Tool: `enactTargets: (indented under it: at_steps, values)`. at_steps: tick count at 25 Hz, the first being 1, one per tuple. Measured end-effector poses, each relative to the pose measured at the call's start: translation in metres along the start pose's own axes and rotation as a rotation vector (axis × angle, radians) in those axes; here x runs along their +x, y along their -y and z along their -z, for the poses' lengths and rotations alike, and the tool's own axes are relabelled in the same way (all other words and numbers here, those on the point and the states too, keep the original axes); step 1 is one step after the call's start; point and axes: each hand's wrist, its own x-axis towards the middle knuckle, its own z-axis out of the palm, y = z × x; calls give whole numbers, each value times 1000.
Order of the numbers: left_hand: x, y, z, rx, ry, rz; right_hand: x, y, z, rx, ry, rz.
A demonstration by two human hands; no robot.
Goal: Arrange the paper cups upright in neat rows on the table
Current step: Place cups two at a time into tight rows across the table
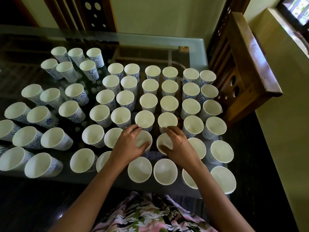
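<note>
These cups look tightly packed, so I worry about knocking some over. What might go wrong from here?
1. The left hand grips the left cup and the right hand grips the right cup, both deep inside the block. A forearm might tip the front cup beside it.
2. The corner cup stands near the glass table's edge, so a nudge might push it off.

white-blue paper cups, upright, seemingly rowed

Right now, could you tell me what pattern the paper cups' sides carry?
The paper cups carry blue swirls on white; head view.
</note>
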Motion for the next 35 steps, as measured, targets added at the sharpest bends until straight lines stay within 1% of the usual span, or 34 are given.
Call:
enactTargets:
  at_steps: [6, 11, 22, 29, 35]
  values:
    - [38, -1, 4, -21, -20, 33, 38, -4, -3, -4, -98, -65]
    - [59, 2, -2, -3, 8, 37, 56, -4, -2, -13, -88, -104]
    - [67, 4, -4, -17, 0, 21, 61, -10, 0, -22, -92, -140]
    - [70, 1, -5, -29, 13, 6, 67, -8, 1, 45, -116, -211]
    - [72, 1, -6, -34, 11, 9, 68, -10, 4, 67, -101, -216]
